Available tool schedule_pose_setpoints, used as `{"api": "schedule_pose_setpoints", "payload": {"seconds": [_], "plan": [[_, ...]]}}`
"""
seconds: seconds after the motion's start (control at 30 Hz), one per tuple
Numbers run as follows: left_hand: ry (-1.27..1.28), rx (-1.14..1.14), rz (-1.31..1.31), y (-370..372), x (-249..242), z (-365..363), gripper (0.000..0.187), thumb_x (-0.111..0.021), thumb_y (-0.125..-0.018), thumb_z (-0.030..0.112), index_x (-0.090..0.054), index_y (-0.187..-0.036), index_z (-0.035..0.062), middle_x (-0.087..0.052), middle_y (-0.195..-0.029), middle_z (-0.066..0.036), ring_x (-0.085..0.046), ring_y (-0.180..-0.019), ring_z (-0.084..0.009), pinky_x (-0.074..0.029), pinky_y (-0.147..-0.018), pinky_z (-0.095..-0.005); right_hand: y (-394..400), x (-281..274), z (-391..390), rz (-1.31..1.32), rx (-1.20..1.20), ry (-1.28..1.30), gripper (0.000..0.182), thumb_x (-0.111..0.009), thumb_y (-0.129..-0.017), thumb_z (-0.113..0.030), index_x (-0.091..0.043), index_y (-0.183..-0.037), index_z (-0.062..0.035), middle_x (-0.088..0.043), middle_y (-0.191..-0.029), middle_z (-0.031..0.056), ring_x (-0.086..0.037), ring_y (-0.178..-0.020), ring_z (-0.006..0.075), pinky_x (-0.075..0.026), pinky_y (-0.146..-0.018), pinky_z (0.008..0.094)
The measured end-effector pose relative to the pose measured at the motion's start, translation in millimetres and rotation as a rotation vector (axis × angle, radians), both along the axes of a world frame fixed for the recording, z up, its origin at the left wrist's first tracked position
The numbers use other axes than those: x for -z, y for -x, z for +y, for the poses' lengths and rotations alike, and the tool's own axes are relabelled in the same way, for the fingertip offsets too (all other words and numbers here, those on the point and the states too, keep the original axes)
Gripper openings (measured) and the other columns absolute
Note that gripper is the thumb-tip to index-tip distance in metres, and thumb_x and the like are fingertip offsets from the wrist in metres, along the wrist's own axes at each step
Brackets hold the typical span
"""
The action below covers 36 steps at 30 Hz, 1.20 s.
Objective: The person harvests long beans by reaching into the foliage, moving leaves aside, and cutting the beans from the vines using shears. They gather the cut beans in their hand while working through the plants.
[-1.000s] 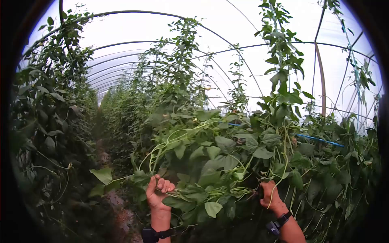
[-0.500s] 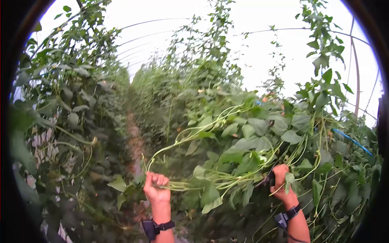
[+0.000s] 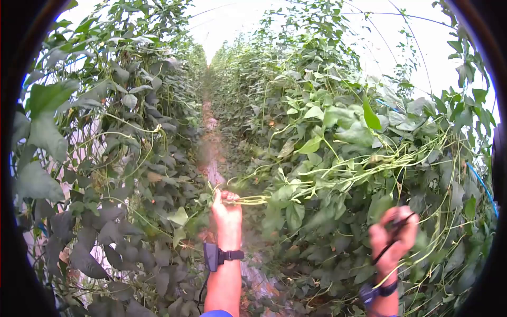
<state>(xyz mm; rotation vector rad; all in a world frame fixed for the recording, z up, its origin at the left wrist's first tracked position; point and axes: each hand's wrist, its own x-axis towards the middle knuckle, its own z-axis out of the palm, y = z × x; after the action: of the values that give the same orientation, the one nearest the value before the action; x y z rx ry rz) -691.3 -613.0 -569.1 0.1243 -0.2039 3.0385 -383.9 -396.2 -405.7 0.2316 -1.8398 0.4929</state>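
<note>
My left hand is closed in a fist around the ends of several long green vine stems. From the fist these stems run right into a leafy tangle of climbing vines. Lower right, in front of the foliage, my right hand is curled around a dark tool with a black handle. Motion smears this hand, so the tool's exact kind does not show. Each wrist carries a black strap with a small box.
Tall climbing plants form a wall on the left, with another row on the right. Between them a narrow soil path runs into the distance. Thin hoops arch overhead. A blue cord hangs at the far right.
My right hand has pulled away from the stems, down and to the right in view, with the dark tool. My left hand keeps its hold on the stems. The view has tilted down and turned.
</note>
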Motion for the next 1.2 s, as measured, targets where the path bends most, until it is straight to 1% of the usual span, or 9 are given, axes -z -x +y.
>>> {"api": "schedule_pose_setpoints", "payload": {"seconds": [0.1,0.17,0.23,0.37,0.57,0.7,0.93,1.07,1.2], "plan": [[0.034,-0.052,-0.056,-18,-19,-5,0.024,-0.045,-0.097,0.021,-0.045,-0.077,0.0077,-0.046,-0.065,-0.002,-0.044,-0.057,-0.0137,-0.04,-0.058,-0.0293,19,31,-58,-0.432,-0.097,-0.031,0.04,-0.079,-0.07,-0.021,-0.049,-0.091,-0.0026,-0.053,-0.074,0.0047,-0.052,-0.065,0.0138,-0.045,-0.056,0.0296],[0.031,-0.054,-0.015,-18,-15,-10,0.024,-0.046,-0.097,0.021,-0.046,-0.077,0.0077,-0.046,-0.065,-0.002,-0.044,-0.057,-0.0137,-0.04,-0.058,-0.0293,49,78,-70,-0.75,-0.233,0.349,0.041,-0.078,-0.072,-0.027,-0.05,-0.085,-0.0007,-0.05,-0.065,0.0048,-0.048,-0.06,0.0118,-0.044,-0.056,0.029],[0.029,-0.044,-0.003,-23,-13,-12,0.024,-0.045,-0.097,0.022,-0.046,-0.077,0.008,-0.046,-0.064,-0.002,-0.044,-0.057,-0.0136,-0.04,-0.059,-0.0296,78,122,-67,-0.799,-0.29,0.404,0.041,-0.075,-0.076,-0.03,-0.05,-0.085,0.001,-0.051,-0.064,0.0053,-0.047,-0.061,0.0113,-0.044,-0.056,0.0287],[0.03,-0.039,0.007,-35,-3,-15,0.025,-0.045,-0.097,0.023,-0.046,-0.077,0.0083,-0.046,-0.064,-0.001,-0.044,-0.057,-0.0134,-0.04,-0.059,-0.0296,110,152,-72,-0.849,-0.219,0.511,0.051,-0.071,-0.078,-0.042,-0.051,-0.087,0.0041,-0.054,-0.068,0.0072,-0.049,-0.062,0.0138,-0.044,-0.058,0.0306],[0.095,-0.092,0.007,-52,-4,-17,0.028,-0.045,-0.097,0.025,-0.045,-0.074,0.009,-0.045,-0.063,-0.001,-0.043,-0.055,-0.0133,-0.039,-0.059,-0.03,126,147,-79,-0.807,-0.289,0.582,0.041,-0.068,-0.082,-0.036,-0.052,-0.084,0.0015,-0.051,-0.071,0.002,-0.045,-0.067,0.0108,-0.041,-0.06,0.0293],[0.11,-0.073,-0.056,-62,-2,-10,0.03,-0.049,-0.096,0.024,-0.044,-0.07,0.0092,-0.041,-0.06,0.0,-0.041,-0.055,-0.0135,-0.039,-0.058,-0.0295,132,145,-77,-0.812,-0.18,0.457,0.054,-0.068,-0.079,-0.048,-0.052,-0.085,0.004,-0.054,-0.068,0.0108,-0.05,-0.062,0.0188,-0.043,-0.058,0.0343],[0.168,-0.059,-0.132,-76,25,4,0.036,-0.048,-0.096,0.027,-0.041,-0.065,0.011,-0.037,-0.056,0.001,-0.037,-0.05,-0.0121,-0.036,-0.053,-0.0283,122,151,-72,-0.728,-0.01,0.3,0.047,-0.067,-0.082,-0.035,-0.046,-0.066,0.004,-0.048,-0.056,0.0179,-0.047,-0.051,0.0213,-0.041,-0.051,0.0377],[0.144,-0.001,-0.158,-71,61,-8,0.038,-0.044,-0.098,0.028,-0.037,-0.063,0.0132,-0.031,-0.052,0.003,-0.031,-0.043,-0.0098,-0.03,-0.041,-0.0254,112,191,-62,-0.644,-0.029,0.314,0.043,-0.065,-0.084,-0.03,-0.047,-0.064,0.0028,-0.047,-0.052,0.0169,-0.047,-0.046,0.0209,-0.038,-0.046,0.038],[0.394,0.024,-0.236,-58,128,-34,0.038,-0.048,-0.095,0.03,-0.037,-0.063,0.0133,-0.03,-0.053,0.003,-0.028,-0.043,-0.0118,-0.028,-0.045,-0.0264,103,230,-53,-0.605,-0.025,0.428,0.043,-0.067,-0.083,-0.031,-0.045,-0.062,-0.0004,-0.045,-0.049,0.0138,-0.042,-0.044,0.0184,-0.037,-0.044,0.0363]]}}
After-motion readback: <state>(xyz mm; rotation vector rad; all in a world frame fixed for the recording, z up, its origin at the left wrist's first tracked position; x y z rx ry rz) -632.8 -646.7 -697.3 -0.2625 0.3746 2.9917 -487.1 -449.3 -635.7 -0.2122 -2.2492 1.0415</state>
